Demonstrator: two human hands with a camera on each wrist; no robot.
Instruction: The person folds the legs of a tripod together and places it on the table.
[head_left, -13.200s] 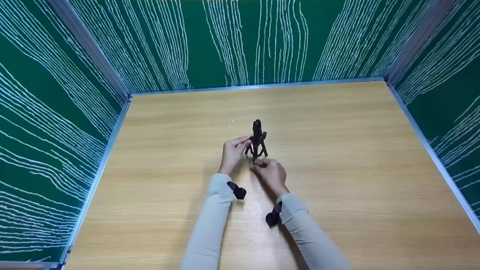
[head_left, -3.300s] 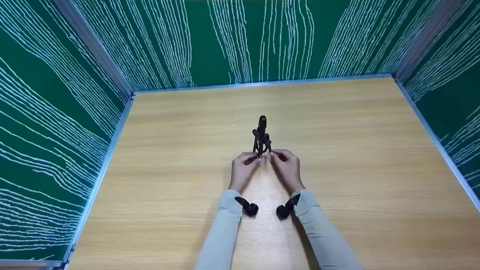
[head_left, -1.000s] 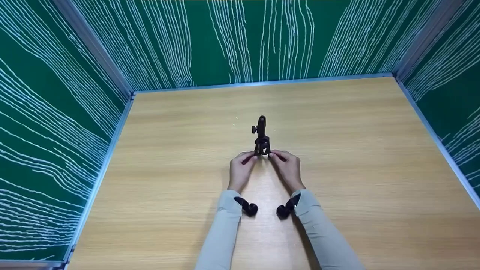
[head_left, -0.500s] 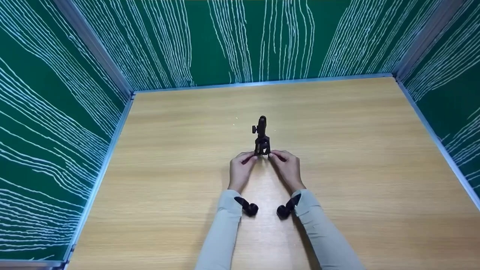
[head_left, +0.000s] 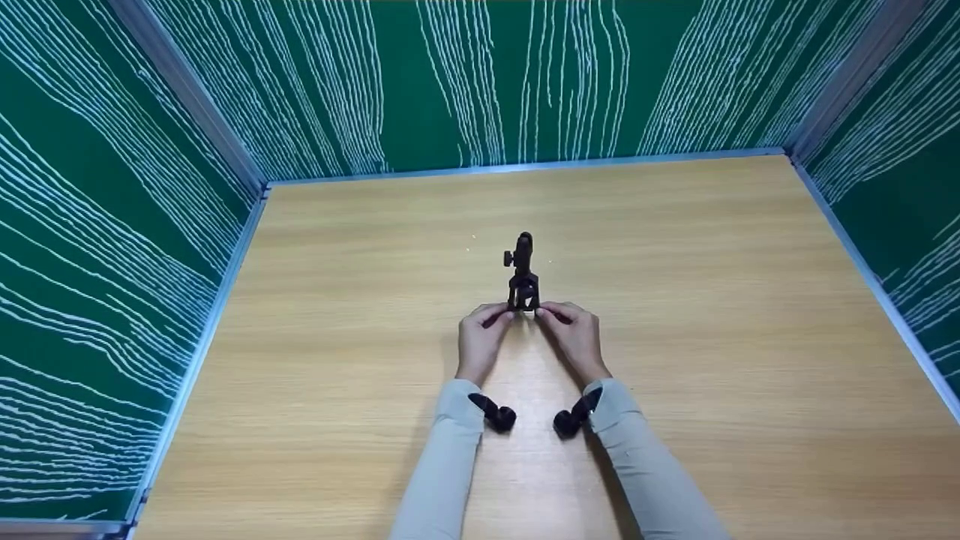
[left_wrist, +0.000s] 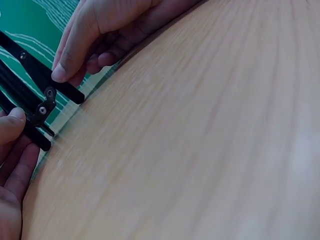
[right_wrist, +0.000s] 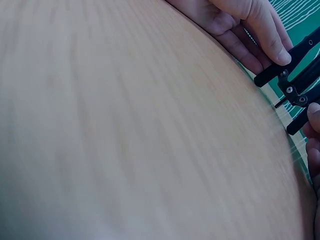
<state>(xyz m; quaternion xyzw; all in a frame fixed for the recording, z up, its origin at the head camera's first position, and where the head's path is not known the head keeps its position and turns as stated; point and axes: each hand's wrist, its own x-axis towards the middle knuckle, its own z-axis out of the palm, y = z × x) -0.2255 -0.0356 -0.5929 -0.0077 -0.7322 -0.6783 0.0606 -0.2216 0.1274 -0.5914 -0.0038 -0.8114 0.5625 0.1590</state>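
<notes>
A small black tripod [head_left: 523,259] stands upright in the middle of the head view, with a knob [head_left: 508,259] sticking out on its left. Between thumb and fingers, my left hand [head_left: 482,337] pinches the lower end of one leg. Opposite it, my right hand [head_left: 576,334] pinches a second leg low down. Up close in the left wrist view, two black legs [left_wrist: 70,91] spread from a riveted hinge bracket [left_wrist: 44,107]. The right wrist view shows the same bracket [right_wrist: 290,90] between the two pinched legs, whose ends are right at the tabletop.
The light wood tabletop [head_left: 337,315] is bounded by a pale metal edge strip [head_left: 450,173] and green panels [head_left: 409,90] with white wavy lines. A black wrist camera [head_left: 501,418] sits on the left cuff, another camera [head_left: 568,424] on the right. Tiny white specks lie behind the tripod.
Since the earliest frame, my left hand has gone from the tripod's middle down to a leg. Since 3.3 seconds ago the tripod has turned, its knob now leftward. The last second shows hardly any motion.
</notes>
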